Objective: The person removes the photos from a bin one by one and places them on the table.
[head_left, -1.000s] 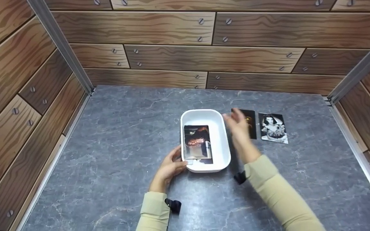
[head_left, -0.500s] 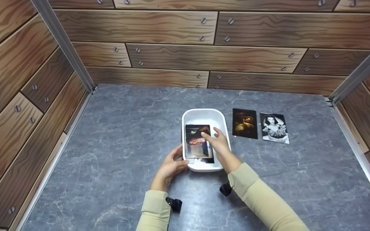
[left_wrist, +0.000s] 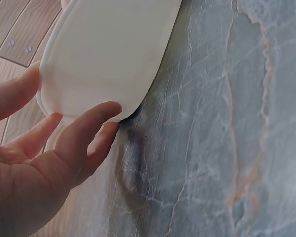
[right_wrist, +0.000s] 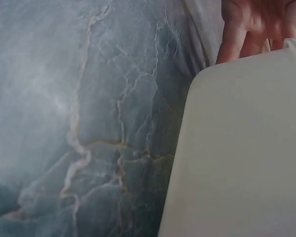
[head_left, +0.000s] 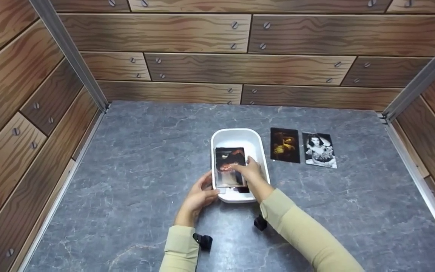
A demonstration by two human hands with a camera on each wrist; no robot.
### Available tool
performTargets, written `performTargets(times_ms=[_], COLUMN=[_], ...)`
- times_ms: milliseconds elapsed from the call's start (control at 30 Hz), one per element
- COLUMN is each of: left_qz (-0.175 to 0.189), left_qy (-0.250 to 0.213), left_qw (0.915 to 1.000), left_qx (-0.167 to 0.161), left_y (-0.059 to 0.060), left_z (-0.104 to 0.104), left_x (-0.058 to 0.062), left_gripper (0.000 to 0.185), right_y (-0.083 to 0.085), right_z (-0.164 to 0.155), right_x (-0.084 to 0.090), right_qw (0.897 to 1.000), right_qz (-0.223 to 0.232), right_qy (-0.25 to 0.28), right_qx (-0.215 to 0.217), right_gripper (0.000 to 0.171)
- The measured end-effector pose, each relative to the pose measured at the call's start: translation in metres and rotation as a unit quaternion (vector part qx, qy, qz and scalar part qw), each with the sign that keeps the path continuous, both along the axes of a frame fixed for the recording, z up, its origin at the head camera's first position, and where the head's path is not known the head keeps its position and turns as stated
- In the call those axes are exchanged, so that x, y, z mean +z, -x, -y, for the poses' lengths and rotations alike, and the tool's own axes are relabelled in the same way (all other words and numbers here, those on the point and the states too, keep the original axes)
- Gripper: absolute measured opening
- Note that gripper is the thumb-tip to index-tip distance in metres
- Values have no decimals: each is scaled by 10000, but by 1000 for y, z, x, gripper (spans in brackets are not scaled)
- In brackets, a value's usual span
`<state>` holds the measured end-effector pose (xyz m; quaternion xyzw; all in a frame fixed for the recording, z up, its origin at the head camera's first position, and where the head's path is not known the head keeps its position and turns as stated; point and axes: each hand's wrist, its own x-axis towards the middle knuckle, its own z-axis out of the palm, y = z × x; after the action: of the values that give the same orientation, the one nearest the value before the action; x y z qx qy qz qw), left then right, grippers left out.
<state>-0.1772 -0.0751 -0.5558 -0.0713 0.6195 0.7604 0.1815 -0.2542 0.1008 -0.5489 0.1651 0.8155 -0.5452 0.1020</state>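
Left hand point(head_left: 196, 196) grips white tub point(head_left: 254, 145), near-left corner, mid bench point(head_left: 145, 158). Photos point(head_left: 224, 155) along tub's left wall. Right hand point(head_left: 254, 176) inside, fingers half spread over them; hold can't be told. Dark print point(head_left: 284, 145), black-and-white print point(head_left: 319, 150) toward far-right corner.

A makeshift booth, perhaps for filming or a lab: wood-print walls point(head_left: 198, 68) on three sides, grey metal posts point(head_left: 74, 56) in the corners, a marbled desk point(head_left: 138, 151), black wrist cameras point(head_left: 204, 241).

The tub point(head_left: 241, 138) is smooth, probably plastic, the photo print point(head_left: 224, 175) glossy.
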Motion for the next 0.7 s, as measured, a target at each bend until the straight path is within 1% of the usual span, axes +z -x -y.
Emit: performTargets(times_ms=[67,200,333,567,700], left_qz=[-32,-80,-120,-114,-83], left_qy=[19,27,6,-20,-7], left_qw=[10000,9999,9999,9999,9999], left_qx=[-31,-98,-103,-84,-66], left_y=[1,2,1,1,2], left_z=[1,1,1,1,1], left_x=[1,0,-1,-2,-1], left_gripper=[79,77,77,79,78], right_y=[2,3,4,6,5], right_z=[2,4,6,5,4], right_x=[2,3,2,-1,1], right_qw=[9997,9984,9979,9981,9979], right_qz=[92,105,56,-28,-14], right_qy=[-210,-551,-647,-618,-639], right_qx=[-3,8,10,77,132], right_gripper=[79,68,61,60,62])
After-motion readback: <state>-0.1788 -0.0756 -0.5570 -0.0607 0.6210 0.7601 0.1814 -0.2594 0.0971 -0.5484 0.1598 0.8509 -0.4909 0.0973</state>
